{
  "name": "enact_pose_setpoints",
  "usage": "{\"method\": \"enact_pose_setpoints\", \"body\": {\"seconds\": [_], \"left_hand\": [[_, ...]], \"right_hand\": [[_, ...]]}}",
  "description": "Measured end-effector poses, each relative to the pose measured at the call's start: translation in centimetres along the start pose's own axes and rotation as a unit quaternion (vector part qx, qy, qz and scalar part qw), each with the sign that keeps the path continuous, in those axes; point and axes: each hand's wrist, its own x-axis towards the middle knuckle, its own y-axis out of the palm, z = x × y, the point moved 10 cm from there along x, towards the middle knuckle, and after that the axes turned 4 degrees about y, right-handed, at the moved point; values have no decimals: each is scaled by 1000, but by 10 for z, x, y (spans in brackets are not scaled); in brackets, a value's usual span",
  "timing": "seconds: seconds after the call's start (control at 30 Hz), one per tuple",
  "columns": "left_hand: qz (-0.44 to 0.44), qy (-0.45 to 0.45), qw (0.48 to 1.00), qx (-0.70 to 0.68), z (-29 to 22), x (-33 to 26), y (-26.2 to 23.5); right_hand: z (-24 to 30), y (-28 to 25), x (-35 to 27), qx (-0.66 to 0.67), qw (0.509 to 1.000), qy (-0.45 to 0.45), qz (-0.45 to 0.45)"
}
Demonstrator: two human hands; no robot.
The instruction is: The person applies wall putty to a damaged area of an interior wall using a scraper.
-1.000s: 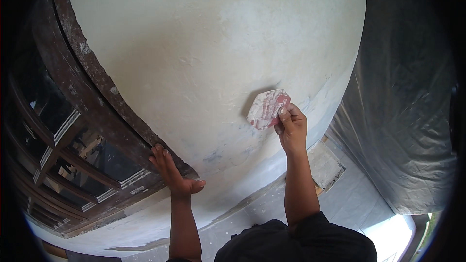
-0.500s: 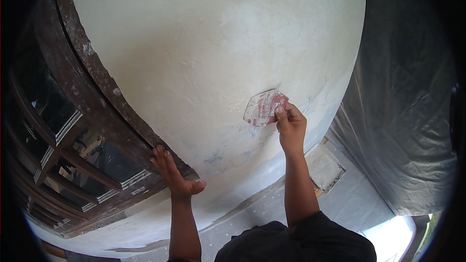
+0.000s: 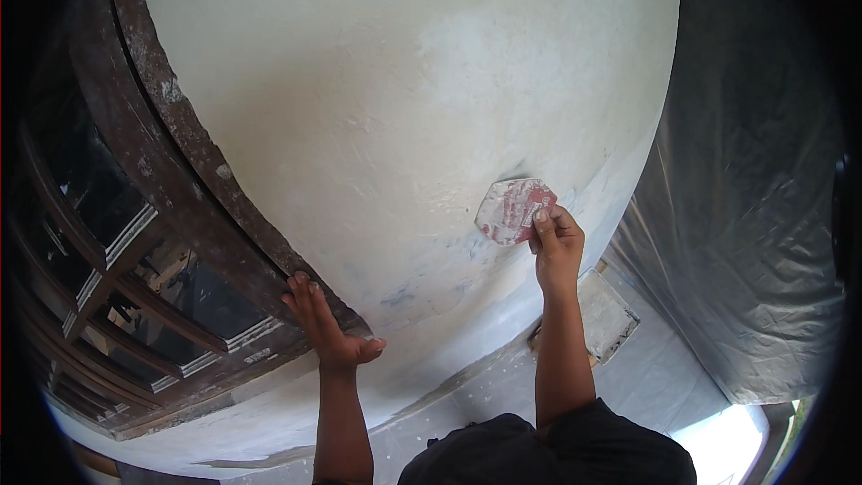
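Observation:
Against the pale plastered wall [image 3: 404,108], my right hand [image 3: 558,247] pinches a flat, many-sided plaster scraper [image 3: 514,211]. It is red with printing and mostly smeared with white paste. My thumb lies on its near face, and the other fingers are partly hidden behind it. Below the scraper, the wall shows bluish-grey patches. My left hand [image 3: 330,328] is empty and rests with fingers stretched on the lower end of the brown wooden frame [image 3: 251,233], its thumb pointing right towards the wall.
Paned windows [image 3: 180,296] fill the left side. Clear plastic sheeting [image 3: 745,278] hangs at the right. On the grey, spattered floor [image 3: 485,404] lies a paste-smeared board [image 3: 603,314], partly behind my right forearm.
My right hand has moved right and slightly down with the scraper along the wall. The scraper has turned a little. My left hand stays on the frame.

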Motion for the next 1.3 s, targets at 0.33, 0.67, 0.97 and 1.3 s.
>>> {"method": "enact_pose_setpoints", "body": {"seconds": [0.33,0.67,0.97,1.3], "left_hand": [[1,-9,1000,-5,-1,0,0],[5,-38,999,-31,-6,-4,1],[-28,-106,992,-61,-8,-10,-4],[-49,-94,994,-16,-9,-16,0]], "right_hand": [[2,14,-1,-12,1000,-5,8],[17,19,2,-28,995,-95,-32],[18,27,-1,1,998,-30,63],[15,22,6,32,992,-19,119]]}}
